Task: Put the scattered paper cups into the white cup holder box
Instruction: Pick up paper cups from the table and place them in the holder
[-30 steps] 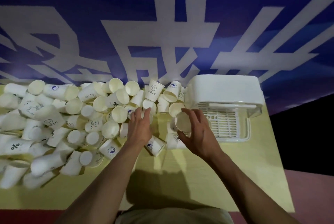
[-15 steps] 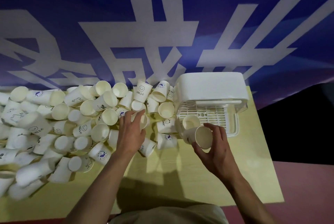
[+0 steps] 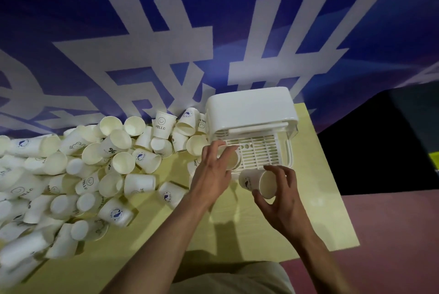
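Right hand [image 3: 280, 201] fingers curled around a printed paper cup [image 3: 259, 183] on its side, just before the white cup holder box [image 3: 251, 108]. Left hand [image 3: 213, 170] grasping another cup [image 3: 231, 159] at the box's grille. Likely light, crushable; best held gently around the sidewall.

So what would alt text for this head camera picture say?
A person's right hand holds a paper cup sideways before a white cup holder box, while the left hand grips another cup at its slatted tray. Scattered cups cover the yellow table.
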